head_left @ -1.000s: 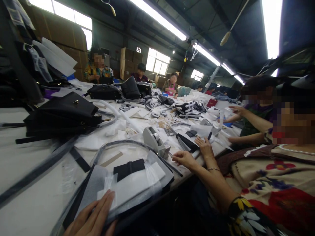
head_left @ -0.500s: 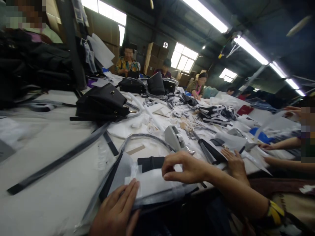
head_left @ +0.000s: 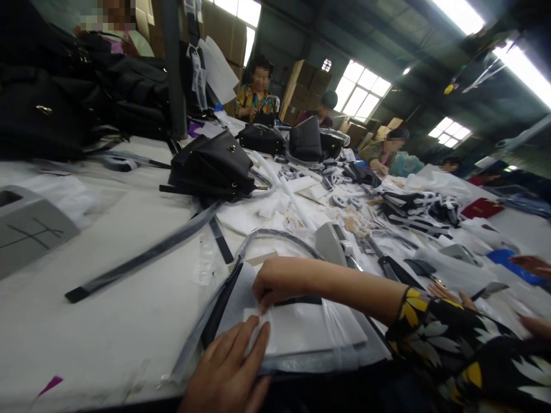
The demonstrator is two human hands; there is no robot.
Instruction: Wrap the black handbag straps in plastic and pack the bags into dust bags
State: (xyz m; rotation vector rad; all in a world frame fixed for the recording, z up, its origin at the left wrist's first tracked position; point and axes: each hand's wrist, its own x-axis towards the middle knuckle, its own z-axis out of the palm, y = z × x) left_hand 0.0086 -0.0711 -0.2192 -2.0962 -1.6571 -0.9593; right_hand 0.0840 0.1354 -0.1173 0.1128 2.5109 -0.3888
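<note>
A black bag (head_left: 224, 298) lies at the table's near edge, overlaid with white paper (head_left: 297, 332) and clear film. Its plastic-wrapped handle (head_left: 275, 232) arches away from me. My left hand (head_left: 232, 361) rests flat on the bag's left part, fingers stretched out over the paper's edge. Just beyond those fingertips is my right hand (head_left: 275, 281), its fingers pinched together and pointing down at the paper. Whatever is in that pinch is too small to make out. My right forearm crosses over the bag and hides part of it.
A grey tape dispenser (head_left: 333, 244) stands behind the bag, another grey dispenser (head_left: 34, 229) at far left. A wrapped strap (head_left: 146, 264) crosses the table. Beyond sits a black handbag (head_left: 210, 163). A co-worker's hand (head_left: 451, 295) is close on the right.
My right hand has moved left and down to the paper by my left fingertips. My left hand stays on the bag. The view has swung left, bringing the left dispenser further into sight.
</note>
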